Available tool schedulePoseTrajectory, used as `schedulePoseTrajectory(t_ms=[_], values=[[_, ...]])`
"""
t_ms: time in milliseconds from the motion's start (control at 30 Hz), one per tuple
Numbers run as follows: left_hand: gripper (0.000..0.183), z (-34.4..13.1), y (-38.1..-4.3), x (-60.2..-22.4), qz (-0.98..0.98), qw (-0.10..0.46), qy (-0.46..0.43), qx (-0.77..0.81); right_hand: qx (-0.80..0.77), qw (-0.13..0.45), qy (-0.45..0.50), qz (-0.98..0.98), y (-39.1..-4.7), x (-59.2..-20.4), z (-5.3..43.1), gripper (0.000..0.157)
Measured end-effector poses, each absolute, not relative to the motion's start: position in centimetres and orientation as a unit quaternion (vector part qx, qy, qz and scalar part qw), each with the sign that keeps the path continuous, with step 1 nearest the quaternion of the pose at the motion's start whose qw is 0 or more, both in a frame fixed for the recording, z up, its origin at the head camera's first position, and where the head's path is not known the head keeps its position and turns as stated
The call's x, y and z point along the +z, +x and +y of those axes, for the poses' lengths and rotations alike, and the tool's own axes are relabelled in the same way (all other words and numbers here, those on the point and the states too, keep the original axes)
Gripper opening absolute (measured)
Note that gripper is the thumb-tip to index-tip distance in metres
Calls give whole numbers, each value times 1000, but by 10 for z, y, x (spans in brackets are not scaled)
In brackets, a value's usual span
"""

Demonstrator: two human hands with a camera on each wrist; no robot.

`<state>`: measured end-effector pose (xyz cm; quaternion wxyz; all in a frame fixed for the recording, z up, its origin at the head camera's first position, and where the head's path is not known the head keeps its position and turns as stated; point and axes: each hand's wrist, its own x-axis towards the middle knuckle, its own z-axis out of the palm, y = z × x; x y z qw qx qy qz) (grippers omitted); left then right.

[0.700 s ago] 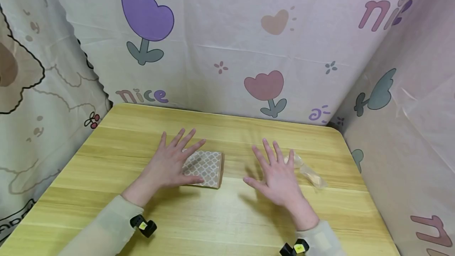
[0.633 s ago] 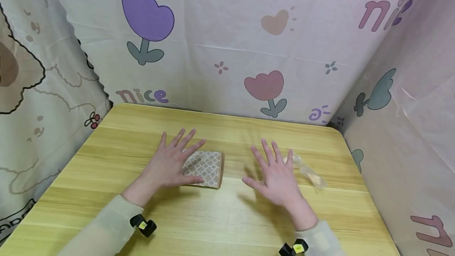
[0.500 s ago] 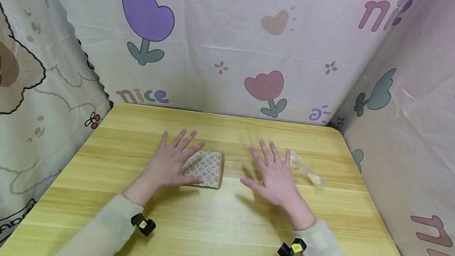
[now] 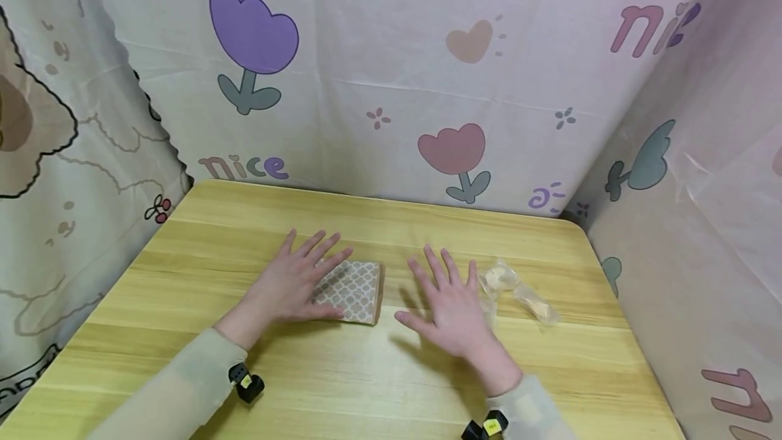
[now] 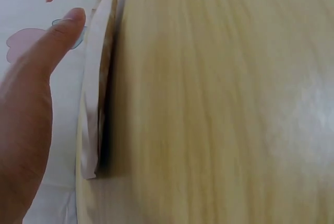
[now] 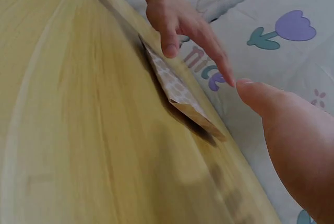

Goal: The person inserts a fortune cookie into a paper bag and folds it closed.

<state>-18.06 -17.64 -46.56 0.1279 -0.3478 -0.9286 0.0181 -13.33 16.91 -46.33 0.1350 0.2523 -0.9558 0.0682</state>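
A flat paper bag (image 4: pixel 360 292) with a grey-and-white lattice print and brown sides lies on the wooden table. Over its left part my left hand (image 4: pixel 288 285) hovers palm down, fingers spread, hiding some of it. The right wrist view shows a gap between that hand (image 6: pixel 180 23) and the bag (image 6: pixel 175 85). To the right of the bag, my right hand (image 4: pixel 455 314) is held above the table with fingers spread, holding nothing. Just beyond it lie small clear plastic packets with pale contents, one packet (image 4: pixel 498 277) near the fingers and another packet (image 4: pixel 536 304) farther right.
The wooden table (image 4: pixel 366 386) has rounded back corners. A printed cloth (image 4: pixel 366 53) with flowers and lettering hangs behind it and along both sides. Each sleeve cuff carries a small black camera, one device (image 4: pixel 247 383) on the left and another device (image 4: pixel 485 426) on the right.
My right hand has drifted left and slightly nearer, uncovering more of the plastic packets. The left hand has shifted only a little. The bag stays in place.
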Motion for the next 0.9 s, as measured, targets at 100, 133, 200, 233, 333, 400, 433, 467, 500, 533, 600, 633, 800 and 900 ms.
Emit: schedulePoseTrajectory(t_ms=[100,133,200,233,333,400,433,467,500,533,600,633,800,900], values=[[118,-178,-182,-468,-926,123,-355,28,72,141,262,-952,-134,-470,163,95],[118,-178,-183,-470,-926,122,-357,29,73,141,265,-951,-134,-471,161,95],[118,-179,-184,-472,-925,123,-359,30,72,137,270,-950,-135,-473,156,95],[119,-179,-185,-474,-924,122,-360,28,69,133,272,-951,-135,-474,154,95],[119,-179,-186,-478,-926,113,-360,10,68,121,274,-952,-137,-474,147,95],[120,-179,-186,-479,-928,104,-357,-2,67,114,276,-952,-139,-475,143,95],[120,-179,-187,-480,-929,99,-356,-8,68,111,276,-952,-140,-476,141,95],[120,-179,-187,-480,-930,95,-355,-12,69,110,276,-952,-141,-476,139,94],[120,-179,-187,-480,-930,91,-355,-17,70,109,277,-952,-141,-477,137,93],[120,-178,-187,-481,-930,88,-356,-18,70,107,278,-952,-142,-478,136,93],[120,-178,-187,-482,-931,80,-357,-21,70,106,280,-951,-143,-480,134,92],[120,-177,-187,-483,-931,76,-357,-23,72,105,282,-951,-144,-481,133,91],[121,-175,-187,-485,-933,58,-354,-21,74,99,290,-949,-146,-486,129,87],[121,-174,-186,-485,-933,55,-356,-20,77,93,296,-948,-148,-488,127,85]])
